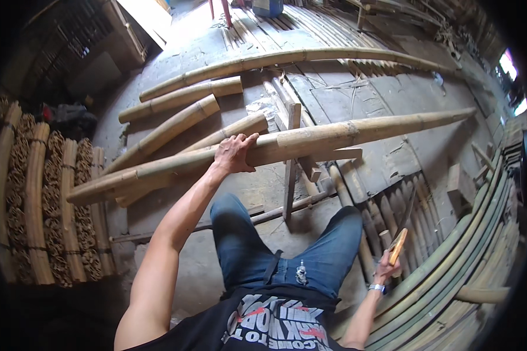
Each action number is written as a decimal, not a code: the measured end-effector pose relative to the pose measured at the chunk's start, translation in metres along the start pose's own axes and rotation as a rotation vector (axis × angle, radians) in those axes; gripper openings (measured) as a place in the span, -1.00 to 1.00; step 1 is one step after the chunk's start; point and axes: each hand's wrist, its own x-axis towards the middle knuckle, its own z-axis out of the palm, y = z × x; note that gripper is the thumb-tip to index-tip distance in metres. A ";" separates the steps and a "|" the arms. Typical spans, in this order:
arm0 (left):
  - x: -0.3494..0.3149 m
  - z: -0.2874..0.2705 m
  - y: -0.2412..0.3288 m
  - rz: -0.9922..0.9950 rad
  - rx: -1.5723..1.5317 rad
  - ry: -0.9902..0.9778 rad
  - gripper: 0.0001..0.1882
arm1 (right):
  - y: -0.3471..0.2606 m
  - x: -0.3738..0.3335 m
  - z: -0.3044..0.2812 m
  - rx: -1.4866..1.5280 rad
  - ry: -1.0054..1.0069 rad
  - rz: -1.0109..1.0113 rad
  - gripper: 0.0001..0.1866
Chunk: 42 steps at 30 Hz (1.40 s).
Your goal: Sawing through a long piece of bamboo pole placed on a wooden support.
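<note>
- Nearest me, on the near side of the thick bamboo pole (334, 133), the person's knees in blue jeans (233, 234) are spread apart, pointing toward the pole; a small silvery object (301, 274) hangs at the waist.
- The right hand (387, 266), also on the near side and below the pole's right half, is closed round an orange-handled tool (399, 245). The tool's narrow dark blade points toward the pole and stands apart from it. A wristwatch (377, 287) sits on that arm.
- A row of bamboo lengths (387, 212) lies behind the tool, lower than the pole's right half.
- Green bamboo poles (427, 263) stretch along the floor farther out, on the near side of the pole's right end.
- The left hand (235, 153) clasps the pole left of its middle, fingers over the top and thumb apart on the near side.
- The pole itself slants across a wooden stand (290, 187), whose post rises just behind the pole's middle.
- Bound bundles of split bamboo (38, 202) stand beyond the pole's left end.
- Three shorter bamboo pieces (164, 131) lie behind the pole's left half.
- Past those, a long curved bamboo (298, 57) lies on the far side of the pole.
- Farthest beyond the pole I see a blue container (267, 7) and red legs (226, 14) beside it.
</note>
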 end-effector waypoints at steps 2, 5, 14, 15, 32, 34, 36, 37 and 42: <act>-0.005 -0.004 -0.006 -0.021 0.006 0.014 0.21 | -0.027 -0.001 -0.005 0.050 -0.091 -0.153 -0.68; -0.004 -0.008 -0.007 -0.036 0.023 0.022 0.19 | -0.095 -0.008 0.001 0.309 -0.091 -0.278 -0.83; -0.009 0.015 -0.008 -0.102 -0.003 0.104 0.17 | -0.340 -0.093 0.078 0.982 -0.580 0.106 -0.92; -0.009 0.015 -0.004 -0.095 0.025 0.106 0.15 | -0.349 -0.098 0.081 0.962 -0.616 0.059 -0.90; -0.006 0.019 -0.009 -0.070 -0.002 0.149 0.09 | -0.365 -0.115 0.061 0.772 -0.954 0.000 -0.80; -0.004 0.020 -0.008 -0.054 0.004 0.137 0.13 | -0.374 -0.112 0.048 0.800 -0.969 0.061 -0.82; -0.003 0.023 -0.008 -0.043 0.019 0.165 0.16 | -0.377 -0.106 0.037 0.784 -0.999 0.085 -0.80; -0.002 0.028 -0.011 -0.039 0.031 0.195 0.14 | -0.381 -0.103 0.032 0.733 -1.025 0.027 -0.78; 0.001 0.028 -0.012 0.009 0.076 0.259 -0.17 | -0.397 -0.094 0.021 0.758 -1.049 0.113 -0.72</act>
